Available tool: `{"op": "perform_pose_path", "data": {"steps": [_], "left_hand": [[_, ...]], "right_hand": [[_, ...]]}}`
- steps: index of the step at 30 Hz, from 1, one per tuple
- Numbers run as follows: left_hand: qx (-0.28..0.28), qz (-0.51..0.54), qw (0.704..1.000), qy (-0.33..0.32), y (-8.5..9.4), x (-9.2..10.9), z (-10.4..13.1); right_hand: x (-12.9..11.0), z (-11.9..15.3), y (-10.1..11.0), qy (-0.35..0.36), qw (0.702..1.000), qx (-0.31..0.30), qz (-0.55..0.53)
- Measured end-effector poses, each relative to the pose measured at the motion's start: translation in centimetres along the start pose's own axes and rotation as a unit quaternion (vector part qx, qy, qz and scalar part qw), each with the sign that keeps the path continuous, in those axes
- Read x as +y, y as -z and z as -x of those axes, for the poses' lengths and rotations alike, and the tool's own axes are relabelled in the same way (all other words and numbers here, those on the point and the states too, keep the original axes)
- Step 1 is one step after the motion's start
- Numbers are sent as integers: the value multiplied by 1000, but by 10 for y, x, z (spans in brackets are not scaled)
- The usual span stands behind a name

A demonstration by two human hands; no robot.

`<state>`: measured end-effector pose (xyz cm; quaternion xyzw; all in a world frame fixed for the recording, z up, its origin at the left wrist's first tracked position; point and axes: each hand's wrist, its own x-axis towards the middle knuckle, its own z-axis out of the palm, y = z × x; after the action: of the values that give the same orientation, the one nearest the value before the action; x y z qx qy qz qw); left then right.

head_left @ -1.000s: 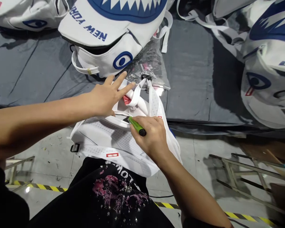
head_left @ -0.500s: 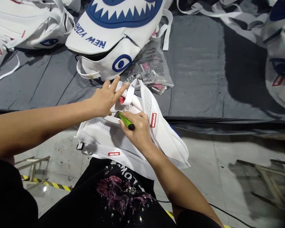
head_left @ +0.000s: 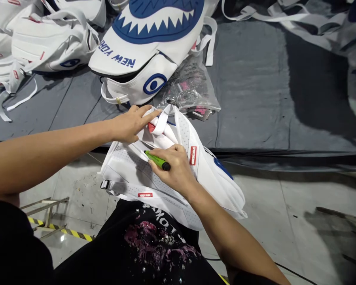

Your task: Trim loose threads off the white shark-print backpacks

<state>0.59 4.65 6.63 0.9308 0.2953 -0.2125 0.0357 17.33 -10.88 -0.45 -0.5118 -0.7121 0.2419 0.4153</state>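
Observation:
A white backpack (head_left: 216, 186) with dotted straps and red labels leans between the dark table edge and my body, its back panel facing up. My right hand (head_left: 176, 168) is closed around a green marker (head_left: 156, 159) with a black end, its tip at the panel's upper part. Above it, my left hand (head_left: 133, 124) lies on the pack beside the white carry loop (head_left: 161, 123), fingers stretched out and thumb lower down. The fold of cloth under my left palm is partly hidden.
Behind stands another white backpack (head_left: 112, 59) with a blue toothed mouth and an eye patch. A clear plastic bag (head_left: 192, 85) with tags lies beside it. More white packs (head_left: 53, 43) fill the left of the grey-covered table (head_left: 249, 87). A wooden stool frame (head_left: 49, 209) stands on the floor.
The marker tip has moved slightly down and left, away from my left hand. My left fingers, spread before, are closer together. The view has shifted a little.

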Motion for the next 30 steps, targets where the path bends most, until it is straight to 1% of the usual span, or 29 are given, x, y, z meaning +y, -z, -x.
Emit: {"op": "perform_pose_path", "data": {"steps": [5,7,9,13,15,17,19,23,25,27,30], "left_hand": [[17,-6,998,56,-5,8,7],[15,0,998,64,-6,8,8],[4,9,998,60,-7,5,8],[-1,13,999,43,-7,-2,7],[-1,15,999,34,-7,-5,7],[-2,15,999,29,-7,-5,7],[-9,10,999,38,-7,-4,5],[-33,2,996,77,-11,-2,-2],[-26,4,997,76,-16,-3,-5],[-4,5,998,67,-21,-5,-7],[13,12,998,59,-22,-5,-7]], "right_hand": [[4,-1,-5,-9,1000,11,26],[7,-1,-5,-8,999,18,32],[8,-1,-4,-16,999,14,32],[3,-3,0,-40,999,-24,21],[-2,-5,-1,-47,998,-21,26],[-7,-8,-5,-51,998,2,30],[-9,-12,-11,-46,999,18,19],[-6,-22,-24,-25,1000,3,-16],[-3,-25,-27,-22,1000,-7,-9],[-2,-25,-29,-27,999,-6,21],[-2,-25,-29,-34,999,1,40]]}}
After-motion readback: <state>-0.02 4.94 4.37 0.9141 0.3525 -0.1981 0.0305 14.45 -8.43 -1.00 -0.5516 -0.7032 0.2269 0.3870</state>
